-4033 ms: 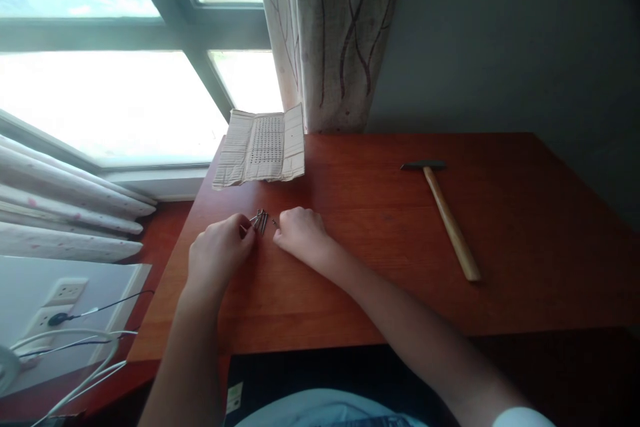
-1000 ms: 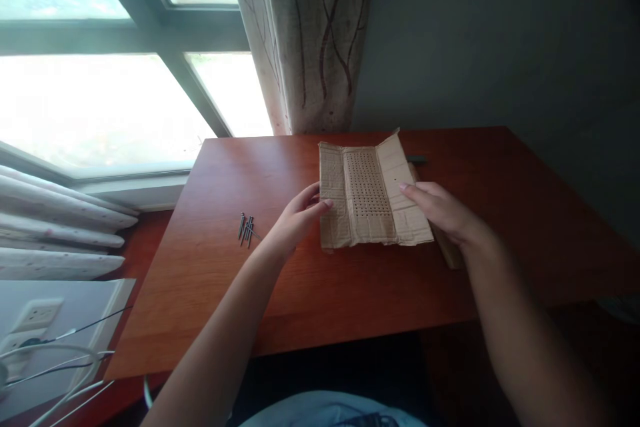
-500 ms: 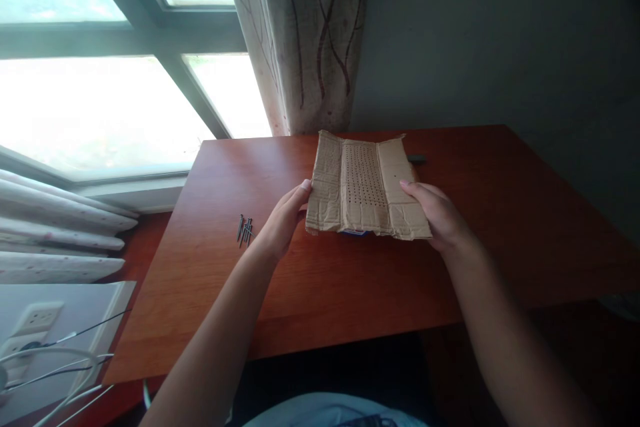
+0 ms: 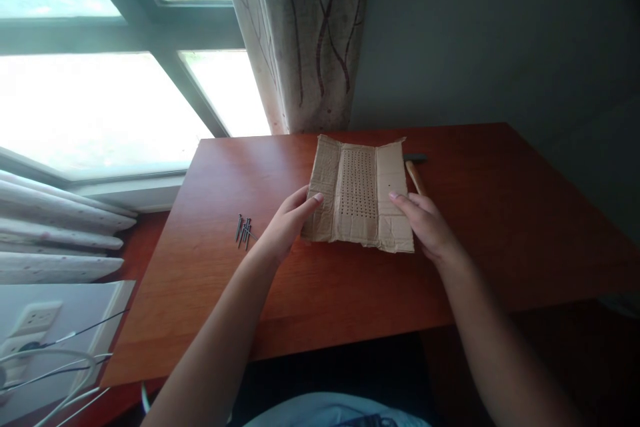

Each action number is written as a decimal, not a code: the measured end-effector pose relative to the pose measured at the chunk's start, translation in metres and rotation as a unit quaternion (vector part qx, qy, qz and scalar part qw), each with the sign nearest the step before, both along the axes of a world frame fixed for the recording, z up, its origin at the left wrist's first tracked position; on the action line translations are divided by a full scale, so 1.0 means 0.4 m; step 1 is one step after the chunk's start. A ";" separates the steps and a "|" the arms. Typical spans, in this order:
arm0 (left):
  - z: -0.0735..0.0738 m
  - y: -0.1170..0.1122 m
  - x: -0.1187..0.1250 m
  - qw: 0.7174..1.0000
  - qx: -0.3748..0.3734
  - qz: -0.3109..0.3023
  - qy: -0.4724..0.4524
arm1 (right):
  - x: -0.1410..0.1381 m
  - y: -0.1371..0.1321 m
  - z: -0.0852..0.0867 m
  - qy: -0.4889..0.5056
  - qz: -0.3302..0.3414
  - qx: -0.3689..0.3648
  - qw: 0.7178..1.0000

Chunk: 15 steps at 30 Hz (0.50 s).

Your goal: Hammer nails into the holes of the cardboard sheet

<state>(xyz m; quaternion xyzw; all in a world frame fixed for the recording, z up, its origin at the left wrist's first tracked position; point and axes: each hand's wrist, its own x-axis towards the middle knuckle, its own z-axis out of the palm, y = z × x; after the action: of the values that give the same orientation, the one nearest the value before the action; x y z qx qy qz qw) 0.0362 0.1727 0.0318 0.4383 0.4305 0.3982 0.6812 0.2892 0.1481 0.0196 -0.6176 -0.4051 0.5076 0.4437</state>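
Note:
Between my two hands is a creased piece of brown cardboard (image 4: pixel 357 197), with rows of small punched holes down its middle panel. My left hand (image 4: pixel 293 220) grips its left edge, thumb on top and fingers underneath. On the right edge, my right hand (image 4: pixel 420 220) pinches the cardboard the same way, its thumb near a lone hole. Behind the right edge lies a hammer, its wooden handle (image 4: pixel 414 177) and dark metal head (image 4: pixel 416 157) partly showing. Several dark nails (image 4: pixel 245 231) lie in a small pile left of my left hand.
Everything rests on a reddish-brown wooden table (image 4: pixel 350 307). A window (image 4: pixel 100 107) and a patterned curtain (image 4: pixel 320 47) stand behind it at the left, a grey wall (image 4: pixel 475 47) at the back right. Cables (image 4: pixel 65 360) hang from a wall socket (image 4: pixel 37 318) at the lower left.
Both hands have brought the cardboard slightly nearer and to the left, turning it a little. The hammer's wooden handle now shows beside it; a blue bit under its near edge is now hidden.

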 end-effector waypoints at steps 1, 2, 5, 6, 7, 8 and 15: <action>0.000 -0.002 0.001 1.000 0.000 0.002 0.003 | 0.001 0.003 0.001 0.005 0.000 -0.004 1.000; 0.000 -0.004 0.002 1.000 0.001 0.003 0.005 | 0.003 0.007 0.002 0.014 0.002 -0.008 1.000; 0.000 -0.011 0.004 1.000 0.014 0.002 0.011 | 0.012 0.022 0.006 0.047 0.012 -0.020 0.999; 0.001 -0.014 0.004 1.000 0.022 0.001 0.015 | 0.015 0.028 0.007 0.059 0.016 -0.023 0.998; 0.002 -0.016 0.004 0.999 0.028 -0.001 0.019 | 0.017 0.033 0.008 0.069 0.020 -0.025 0.997; 0.004 -0.019 0.005 0.999 0.034 -0.002 0.024 | 0.019 0.036 0.009 0.078 0.022 -0.025 0.996; 0.007 -0.020 -0.020 0.994 0.054 0.029 0.089 | 0.030 0.030 -0.013 0.113 0.008 0.014 0.993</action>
<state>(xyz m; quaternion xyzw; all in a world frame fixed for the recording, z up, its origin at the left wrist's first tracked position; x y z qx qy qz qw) 0.0280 0.1647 0.0347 0.4954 0.4794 0.3999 0.6040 0.3011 0.1603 0.0144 -0.5464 -0.3642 0.5723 0.4912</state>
